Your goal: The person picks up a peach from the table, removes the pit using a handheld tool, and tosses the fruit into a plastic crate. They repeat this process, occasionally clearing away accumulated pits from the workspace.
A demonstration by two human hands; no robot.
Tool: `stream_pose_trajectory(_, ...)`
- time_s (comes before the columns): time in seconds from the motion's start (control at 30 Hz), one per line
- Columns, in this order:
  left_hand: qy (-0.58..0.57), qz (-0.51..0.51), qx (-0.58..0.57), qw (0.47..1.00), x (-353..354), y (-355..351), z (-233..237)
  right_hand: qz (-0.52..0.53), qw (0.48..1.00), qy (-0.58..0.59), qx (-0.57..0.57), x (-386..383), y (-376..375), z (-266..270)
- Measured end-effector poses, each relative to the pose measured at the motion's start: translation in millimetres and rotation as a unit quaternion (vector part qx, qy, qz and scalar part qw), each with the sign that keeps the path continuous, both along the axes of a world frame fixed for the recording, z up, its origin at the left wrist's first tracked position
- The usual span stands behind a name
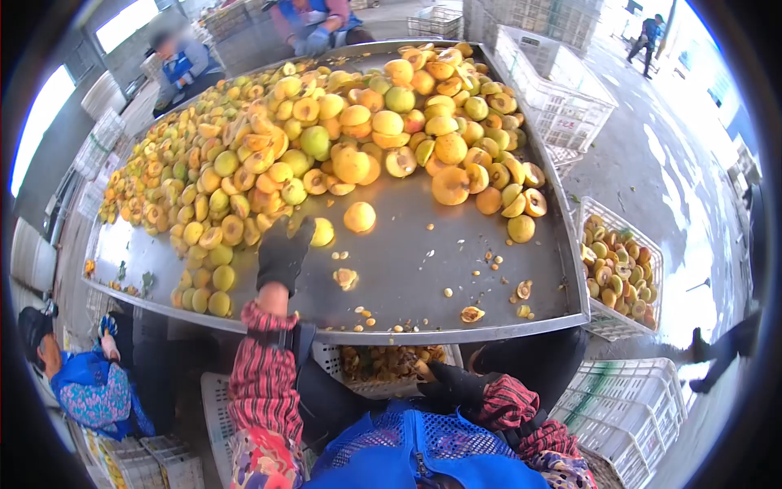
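Black-gloved left hand (283,253) outstretched

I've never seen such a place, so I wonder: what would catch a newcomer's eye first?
Probably the heap of yellow-orange fruit, much of it cut open, spread across the far part of the metal table. Next, the person's dark-gloved left hand, extended at the heap's near edge, with the right hand lower, short of the table's near rim. Right of the table, a white crate holds cut fruit.

Fruit (351,165) is yellow-orange, gloves (282,254) black, sleeves (262,371) striped red and black
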State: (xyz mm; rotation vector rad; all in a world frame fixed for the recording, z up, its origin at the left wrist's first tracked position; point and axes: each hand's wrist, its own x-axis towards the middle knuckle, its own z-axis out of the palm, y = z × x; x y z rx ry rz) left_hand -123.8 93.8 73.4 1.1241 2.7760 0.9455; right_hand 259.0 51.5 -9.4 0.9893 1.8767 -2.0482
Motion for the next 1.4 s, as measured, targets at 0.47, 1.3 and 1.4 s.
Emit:
stream_pose_trajectory(0.47,-0.845,-0.139,0.319,0.407,68,-38,1,-0.077,0.98,0.125,-0.137,9,25,103)
stream_pose_trajectory(1.3,-0.462,-0.294,0.345,0.763,240,-74,27,-0.345,0.894,0.285,-0.024,-41,13,100)
stream_pose_trajectory(1.4,-0.439,-0.289,0.333,0.783,247,-75,26,-0.344,0.875,0.341,-0.006,-44,11,87)
